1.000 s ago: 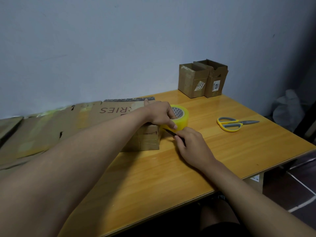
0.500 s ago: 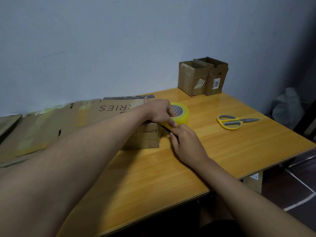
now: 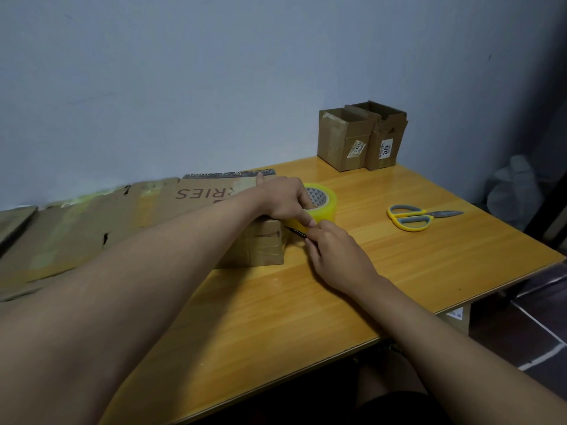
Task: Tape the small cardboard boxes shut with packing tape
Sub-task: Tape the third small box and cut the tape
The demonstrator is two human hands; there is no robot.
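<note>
The left hand (image 3: 285, 199) grips the glossy yellow tape roll (image 3: 319, 204) on top of the small cardboard box (image 3: 260, 246), which sits toward the far-left part of the wooden table (image 3: 399, 271), against flattened cardboard (image 3: 92, 222). The right hand (image 3: 334, 256), fingers curled, pinches a thin dark blade (image 3: 296, 232) at the box's right edge, just under the roll. To cut cleanly, the strip probably needs holding taut while the blade slices away from the fingers. Two open, matte, creased boxes (image 3: 362, 136) wait at the far edge; yellow-handled scissors (image 3: 414, 216) lie near the right edge.
</note>
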